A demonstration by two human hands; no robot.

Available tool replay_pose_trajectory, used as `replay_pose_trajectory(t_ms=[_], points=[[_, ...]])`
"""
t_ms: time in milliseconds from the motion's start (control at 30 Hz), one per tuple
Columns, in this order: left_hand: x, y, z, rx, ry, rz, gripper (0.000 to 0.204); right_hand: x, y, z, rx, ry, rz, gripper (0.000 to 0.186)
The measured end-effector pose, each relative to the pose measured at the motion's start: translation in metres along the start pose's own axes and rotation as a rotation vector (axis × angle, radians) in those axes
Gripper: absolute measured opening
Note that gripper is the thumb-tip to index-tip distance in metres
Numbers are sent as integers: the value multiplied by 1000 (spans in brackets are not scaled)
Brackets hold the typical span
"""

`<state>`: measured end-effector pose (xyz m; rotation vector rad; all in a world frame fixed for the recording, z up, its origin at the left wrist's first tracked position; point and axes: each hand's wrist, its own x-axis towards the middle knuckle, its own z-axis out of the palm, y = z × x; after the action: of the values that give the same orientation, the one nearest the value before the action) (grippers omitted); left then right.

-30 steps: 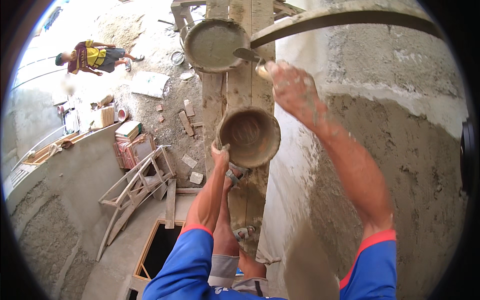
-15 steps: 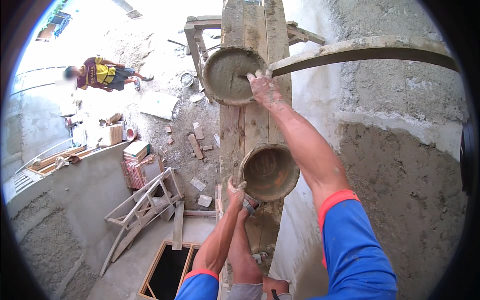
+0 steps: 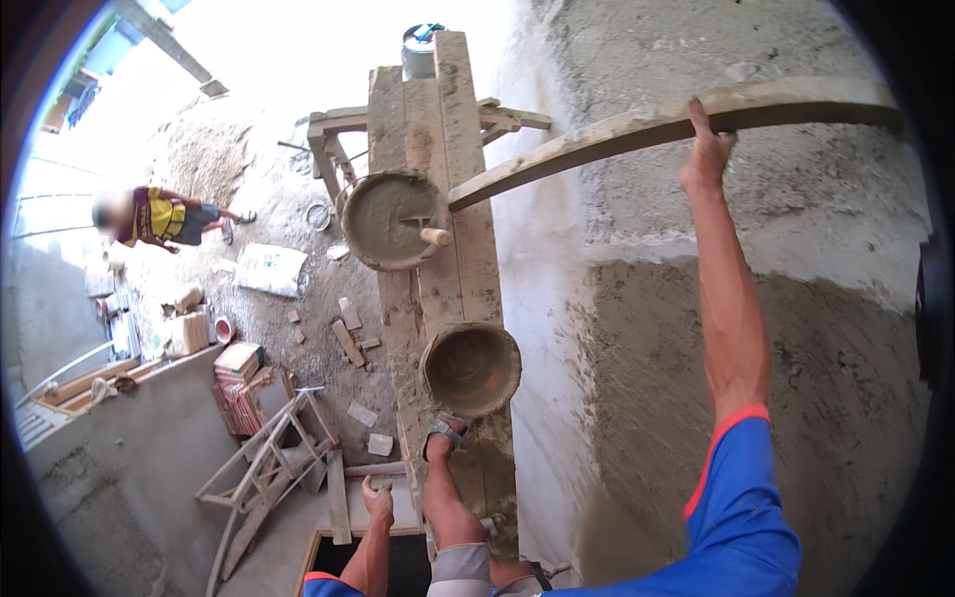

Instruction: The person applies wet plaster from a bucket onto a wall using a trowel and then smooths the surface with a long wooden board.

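Note:
My right hand [image 3: 708, 149] grips the long wooden straightedge [image 3: 627, 139], which reaches across from the plank platform [image 3: 457, 279] to the right edge of the view. A wide basin of wet mortar [image 3: 376, 217] rests on the planks, with a wooden-handled trowel [image 3: 434, 236] lying in it. Nearer me sits a second, mud-coated basin [image 3: 468, 368] with little in it. My left hand [image 3: 378, 502] is low, left of my bare, sandaled leg, holding nothing, its fingers partly bent but apart.
A person [image 3: 169, 214] stands on the ground at the left. Below are sacks [image 3: 269, 269], stacked tiles [image 3: 249, 393], a wooden frame [image 3: 267, 453] and a dark framed opening [image 3: 388, 562]. A partly plastered wall [image 3: 746, 418] runs along my right; a bucket [image 3: 418, 55] stands at the far plank end.
My right hand has let go of the trowel, left in the mortar basin, and moved right onto the straightedge. My left hand has released the near basin and dropped lower left.

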<state>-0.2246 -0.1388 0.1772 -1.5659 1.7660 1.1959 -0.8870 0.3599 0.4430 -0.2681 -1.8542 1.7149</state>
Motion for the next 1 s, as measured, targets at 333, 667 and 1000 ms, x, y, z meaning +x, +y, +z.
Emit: replay_pose_trajectory(t_ms=[333, 667, 1000], points=[[-90, 202, 72, -419, -519, 239, 65, -83, -118, -11, 187, -40, 110, 65], [-339, 329, 225, -736, -1537, -258, 94, -338, -329, -213, 8, -32, -27, 76], [-444, 74, 212, -266, -1154, -465, 45, -618, -453, -412, 67, 769, 298, 81]])
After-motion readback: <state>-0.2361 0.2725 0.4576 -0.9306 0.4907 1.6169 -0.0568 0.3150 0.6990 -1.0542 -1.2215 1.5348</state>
